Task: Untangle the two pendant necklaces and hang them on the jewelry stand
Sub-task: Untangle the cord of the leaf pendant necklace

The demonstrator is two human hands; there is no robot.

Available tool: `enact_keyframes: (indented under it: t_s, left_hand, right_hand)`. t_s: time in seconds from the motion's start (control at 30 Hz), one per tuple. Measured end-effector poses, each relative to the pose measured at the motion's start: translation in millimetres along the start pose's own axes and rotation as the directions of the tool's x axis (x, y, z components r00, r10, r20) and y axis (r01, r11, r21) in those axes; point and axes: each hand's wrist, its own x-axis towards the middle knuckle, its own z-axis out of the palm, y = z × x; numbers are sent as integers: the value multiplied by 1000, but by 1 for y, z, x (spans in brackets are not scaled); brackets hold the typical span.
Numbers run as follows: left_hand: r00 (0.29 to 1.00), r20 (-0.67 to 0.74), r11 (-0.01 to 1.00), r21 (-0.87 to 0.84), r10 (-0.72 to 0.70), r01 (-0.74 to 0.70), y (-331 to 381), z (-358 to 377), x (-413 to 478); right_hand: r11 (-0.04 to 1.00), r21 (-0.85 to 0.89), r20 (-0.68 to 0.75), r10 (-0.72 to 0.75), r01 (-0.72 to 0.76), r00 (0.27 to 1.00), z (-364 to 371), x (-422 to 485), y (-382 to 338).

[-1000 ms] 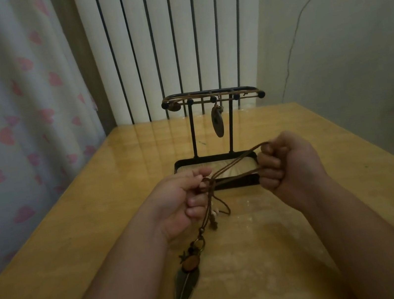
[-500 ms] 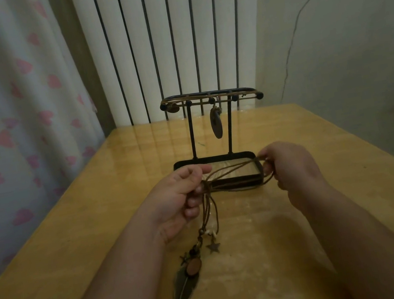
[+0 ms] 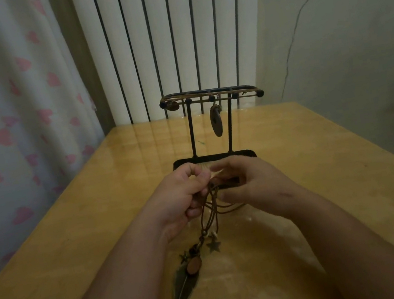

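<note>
Spreading wide under everything, the glossy wooden counter point(image 3: 326, 180) carried the black jewelry stand point(image 3: 190, 129) near its far end, in front of a white ribbed radiator point(image 3: 161, 37) and beside a heart-print curtain point(image 3: 13, 101). Both bare forearms reached in from the near edge, and the hands were together just in front of the stand's base. The left hand point(image 3: 180, 199) had its fingers curled, with thumb and forefinger pinching the brown necklace cords point(image 3: 209, 212). The right hand point(image 3: 251, 184) was turned inward with its fingertips against the same spot, too blurred to tell whether they gripped. Below and between the hands the cords hung in slack loops down to the counter, where the feather pendant point(image 3: 183, 290) lay toward the viewer and a small star charm point(image 3: 213, 246) sat just beside it. An oval pendant point(image 3: 216, 124) hung from the stand's top bar. Half a second before, the hands had been apart with the cords stretched between them; the right hand had since closed in on the left and the cords had gone slack.
</note>
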Motion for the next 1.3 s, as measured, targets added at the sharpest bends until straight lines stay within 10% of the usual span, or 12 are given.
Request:
enact_keyframes:
  t_s: [0.37,0.8,1.07,1.17,1.3]
  left_hand:
    - [999,-19,998,26,-50,51,4,-2,-2]
    - [982,-176,900,416,-64,133,4,2,-5]
    - [998,-34,917,394,-48,57,8,-4,-7]
    - [999,-33,917,397,-21,33,8,-2,-8]
    - [996,-77,923,385,52,-19,9,2,-7]
  right_hand:
    - [952,304,20,33,-38,999,-11,-5,-7]
    - [457,879,-177,55,133,983,-21,-5,-11]
    - [963,223,-314,221,-155,923,-17,-2,-3]
    - [938,-178,-365,217,-297,905,-16,-1,2]
    - [974,-37,-299,204,-225,932,-11,-1,-4]
